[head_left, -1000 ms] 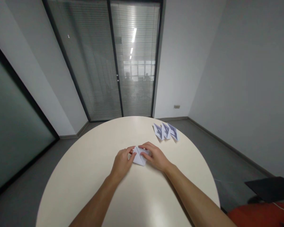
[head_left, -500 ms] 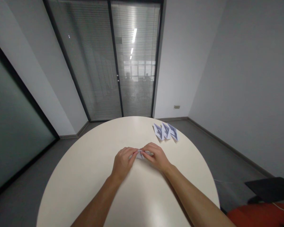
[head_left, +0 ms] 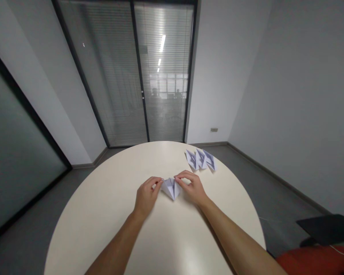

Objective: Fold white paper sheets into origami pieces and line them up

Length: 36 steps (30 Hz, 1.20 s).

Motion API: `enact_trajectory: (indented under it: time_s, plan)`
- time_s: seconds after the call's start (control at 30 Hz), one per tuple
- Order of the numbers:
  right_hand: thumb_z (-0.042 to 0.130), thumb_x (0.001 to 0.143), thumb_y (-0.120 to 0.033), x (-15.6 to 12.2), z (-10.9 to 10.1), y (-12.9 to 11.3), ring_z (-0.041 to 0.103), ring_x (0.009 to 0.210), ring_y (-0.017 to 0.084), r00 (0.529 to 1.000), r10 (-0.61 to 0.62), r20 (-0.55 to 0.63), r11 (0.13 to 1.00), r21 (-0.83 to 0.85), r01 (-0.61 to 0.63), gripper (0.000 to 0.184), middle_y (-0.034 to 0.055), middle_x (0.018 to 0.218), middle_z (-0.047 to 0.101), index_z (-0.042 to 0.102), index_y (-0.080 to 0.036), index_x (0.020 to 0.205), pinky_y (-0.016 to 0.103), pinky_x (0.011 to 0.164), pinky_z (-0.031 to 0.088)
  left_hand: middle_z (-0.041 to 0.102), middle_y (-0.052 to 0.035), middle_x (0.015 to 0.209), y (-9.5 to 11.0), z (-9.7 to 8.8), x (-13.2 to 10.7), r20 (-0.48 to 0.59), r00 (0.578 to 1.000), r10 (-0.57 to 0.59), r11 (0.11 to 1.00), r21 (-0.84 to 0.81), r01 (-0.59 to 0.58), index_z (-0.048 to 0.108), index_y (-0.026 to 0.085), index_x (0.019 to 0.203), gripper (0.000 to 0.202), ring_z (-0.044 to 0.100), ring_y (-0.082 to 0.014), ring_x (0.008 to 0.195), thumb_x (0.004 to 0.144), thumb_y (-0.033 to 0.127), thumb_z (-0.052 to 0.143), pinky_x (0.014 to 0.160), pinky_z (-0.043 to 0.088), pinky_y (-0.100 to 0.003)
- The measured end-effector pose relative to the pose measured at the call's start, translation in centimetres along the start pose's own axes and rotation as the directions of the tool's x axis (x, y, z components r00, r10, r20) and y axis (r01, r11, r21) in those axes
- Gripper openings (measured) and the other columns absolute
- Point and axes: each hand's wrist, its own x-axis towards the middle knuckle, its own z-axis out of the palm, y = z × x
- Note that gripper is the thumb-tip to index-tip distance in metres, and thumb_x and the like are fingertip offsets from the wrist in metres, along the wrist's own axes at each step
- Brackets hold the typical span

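Observation:
A piece of folded white paper stands partly opened out near the middle of the table, its creases fanning down to a point toward me. My left hand pinches its upper left corner between thumb and index finger. On the other side, my right hand has thumb and fingertips closed on the upper right edge. Farther back to the right lie three folded paper pieces side by side, partly overlapping, each with a pointed shape.
The round cream table fills the foreground. Behind it stand a glass door with blinds and white walls. A black flat object and something red are at the lower right, beyond the table edge.
My hands have moved apart, the left one to the left and the right one slightly right. Between them the folded paper has spread open, showing its creased faces.

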Motion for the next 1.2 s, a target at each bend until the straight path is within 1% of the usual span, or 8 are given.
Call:
enact_trajectory:
  time_s: [0.27,0.37,0.5,0.67,0.9,1.03,1.13,1.2]
  plan:
    - [0.062,0.093,-0.049,0.1,-0.4,1.9,0.066,0.085,0.022,0.976,0.186,-0.117,0.983,0.015,-0.185,0.031,0.0074,0.091,0.073,0.07,-0.019,0.093,0.035,0.081,0.052,0.072,-0.0068,0.093,-1.7,0.3,0.4,-0.16,0.965,-0.206,0.967,-0.184,0.176,0.065,0.02,0.099,0.027,0.068,-0.0208,0.087,0.095,0.043,0.053,0.067,0.053,-0.027]
    - [0.06,0.094,-0.051,0.0,-0.4,2.7,0.065,0.083,0.021,0.966,0.208,-0.152,0.978,0.025,-0.207,0.033,0.0059,0.088,0.07,0.066,-0.019,0.095,0.034,0.08,0.051,0.07,-0.0061,0.091,-2.5,0.4,0.6,-0.232,0.933,-0.277,0.942,-0.257,0.216,0.062,0.02,0.099,0.031,0.068,-0.0202,0.084,0.094,0.05,0.053,0.066,0.053,-0.028]
    - [0.056,0.095,-0.053,-0.1,-0.4,3.2,0.063,0.081,0.02,0.958,0.221,-0.181,0.975,0.047,-0.216,0.033,0.0047,0.085,0.066,0.06,-0.02,0.095,0.032,0.076,0.051,0.067,-0.0035,0.085,-3.2,0.5,0.6,-0.265,0.884,-0.384,0.893,-0.35,0.283,0.057,0.021,0.102,0.038,0.066,-0.0171,0.072,0.092,0.057,0.053,0.056,0.049,-0.024]
    - [0.054,0.096,-0.054,-0.1,-0.3,3.1,0.062,0.08,0.02,0.949,0.254,-0.189,0.967,0.059,-0.247,0.033,0.0033,0.082,0.064,0.057,-0.021,0.095,0.031,0.072,0.049,0.067,-0.0027,0.081,-3.7,0.5,0.8,-0.313,0.843,-0.437,0.869,-0.391,0.305,0.055,0.021,0.102,0.036,0.067,-0.0176,0.073,0.092,0.055,0.052,0.053,0.048,-0.023]
    - [0.053,0.094,-0.053,-0.2,-0.2,3.7,0.058,0.073,0.019,0.943,0.28,-0.18,0.957,-0.029,-0.289,0.034,0.002,0.076,0.062,0.059,-0.019,0.093,0.03,0.068,0.045,0.069,-0.0034,0.077,-4.4,0.3,0.9,-0.368,0.831,-0.417,0.902,-0.283,0.327,0.057,0.02,0.094,0.027,0.069,-0.0195,0.071,0.089,0.046,0.054,0.065,0.053,-0.03]
    - [0.055,0.091,-0.05,-0.4,-0.3,4.4,0.058,0.069,0.019,0.938,0.316,-0.142,0.942,-0.073,-0.328,0.032,0.0021,0.073,0.063,0.061,-0.019,0.09,0.03,0.065,0.044,0.069,-0.0011,0.076,-4.8,0.2,0.6,-0.351,0.846,-0.403,0.915,-0.15,0.374,0.058,0.02,0.104,0.023,0.07,-0.0204,0.072,0.088,0.037,0.057,0.068,0.053,-0.031]
    - [0.055,0.09,-0.048,-0.6,-0.3,4.6,0.058,0.066,0.019,0.931,0.349,-0.103,0.927,-0.107,-0.359,0.03,0.0018,0.07,0.063,0.063,-0.019,0.089,0.029,0.063,0.043,0.072,-0.0039,0.088,-4.7,0.2,0.3,-0.324,0.868,-0.376,0.921,-0.025,0.39,0.056,0.021,0.113,0.028,0.071,-0.0213,0.08,0.087,0.031,0.059,0.074,0.055,-0.033]
    - [0.055,0.09,-0.045,-0.6,-0.3,4.6,0.058,0.066,0.019,0.931,0.356,-0.08,0.923,-0.127,-0.363,0.028,0.0023,0.071,0.065,0.063,-0.019,0.088,0.029,0.063,0.044,0.072,-0.0085,0.105,-4.2,0.2,0.2,-0.317,0.9,-0.298,0.939,0.074,0.337,0.058,0.021,0.116,0.03,0.071,-0.0242,0.095,0.087,0.03,0.06,0.084,0.056,-0.038]
